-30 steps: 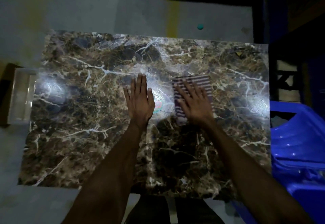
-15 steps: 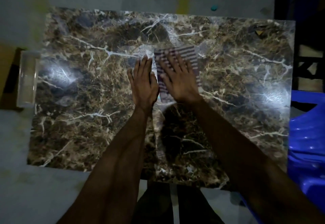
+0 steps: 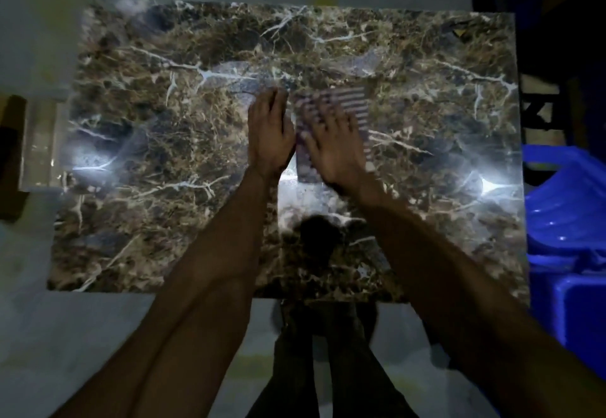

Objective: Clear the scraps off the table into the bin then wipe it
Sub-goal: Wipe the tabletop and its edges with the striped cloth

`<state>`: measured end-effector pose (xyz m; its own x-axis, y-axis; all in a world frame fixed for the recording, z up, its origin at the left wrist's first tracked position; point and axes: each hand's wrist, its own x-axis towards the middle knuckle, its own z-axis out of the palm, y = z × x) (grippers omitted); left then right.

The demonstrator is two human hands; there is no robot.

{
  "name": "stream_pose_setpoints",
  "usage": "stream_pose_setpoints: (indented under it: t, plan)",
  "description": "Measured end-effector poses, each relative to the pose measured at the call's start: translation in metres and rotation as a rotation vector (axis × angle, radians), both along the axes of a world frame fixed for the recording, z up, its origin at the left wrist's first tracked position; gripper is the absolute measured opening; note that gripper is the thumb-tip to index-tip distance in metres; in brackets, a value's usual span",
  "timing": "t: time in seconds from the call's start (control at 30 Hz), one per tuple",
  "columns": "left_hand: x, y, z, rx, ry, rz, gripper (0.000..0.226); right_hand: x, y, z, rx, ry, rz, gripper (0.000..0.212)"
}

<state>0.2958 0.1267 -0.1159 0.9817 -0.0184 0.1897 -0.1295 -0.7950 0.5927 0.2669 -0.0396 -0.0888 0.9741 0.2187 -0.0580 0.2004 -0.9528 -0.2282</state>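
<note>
- On the desk [image 3: 164, 214], near its middle, lies one striped cloth [image 3: 352, 104], with purple and pale bands running across it; its left part is blurred.
- One desk is in view: a rectangular top in a dark brown marble pattern with white veins, glossy, with two bright light glares, one toward the left edge and one toward the right edge.
- Two hands are in view, both flat on the desk and side by side.
- Right hand [image 3: 331, 148]: the grip is not closed; the fingers are straight and spread, pressing down on the cloth, covering its lower left part. The far right corner of the cloth shows beyond the fingertips.
- Left hand [image 3: 270, 135]: the grip is relaxed and holds nothing; the palm rests on the bare desk just beside the cloth, fingers together and pointing away from the person.
- One small yellowish scrap [image 3: 460, 33] sits near the far right corner of the desk, well apart from the hands.
- One blue plastic chair [image 3: 564, 207] stands just beside the right edge of the desk.
- One pale boxlike container [image 3: 39, 142] sits on the floor at the left edge of the desk; its contents cannot be told.
- No writing or brand can be read anywhere.
</note>
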Motion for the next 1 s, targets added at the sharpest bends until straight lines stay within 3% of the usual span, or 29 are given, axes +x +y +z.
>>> stream_pose_setpoints:
  t: [0.07, 0.2, 0.3, 0.43, 0.57, 0.73, 0.87, 1.0]
  plan:
    - [-0.024, 0.007, -0.005, 0.091, 0.015, -0.085, 0.049, -0.051, 0.005, 0.001, 0.000, -0.003, 0.085, 0.056]
    - [-0.096, 0.008, -0.008, 0.124, 0.044, -0.062, 0.049, -0.122, -0.036, 0.005, -0.006, 0.004, 0.079, 0.056]
    - [-0.153, 0.001, 0.002, 0.127, 0.086, -0.044, 0.050, -0.121, -0.057, 0.009, -0.007, 0.004, -0.059, 0.056]
    - [-0.198, -0.005, 0.010, 0.193, 0.115, -0.055, 0.053, -0.097, -0.023, 0.008, 0.005, -0.012, -0.287, 0.056]
    - [-0.200, -0.001, 0.012, 0.149, 0.145, -0.090, 0.053, -0.132, 0.014, 0.005, 0.021, -0.032, -0.118, 0.054]
    - [-0.204, 0.008, 0.011, 0.151, 0.104, -0.151, 0.051, -0.205, -0.025, 0.007, 0.009, -0.004, 0.011, 0.057]
    - [-0.206, 0.003, 0.012, 0.182, 0.091, -0.137, 0.051, -0.188, -0.065, 0.011, -0.013, -0.008, -0.182, 0.055]
    - [-0.209, 0.005, 0.009, 0.154, 0.069, -0.149, 0.049, -0.148, -0.045, 0.001, -0.025, -0.003, -0.394, 0.057]
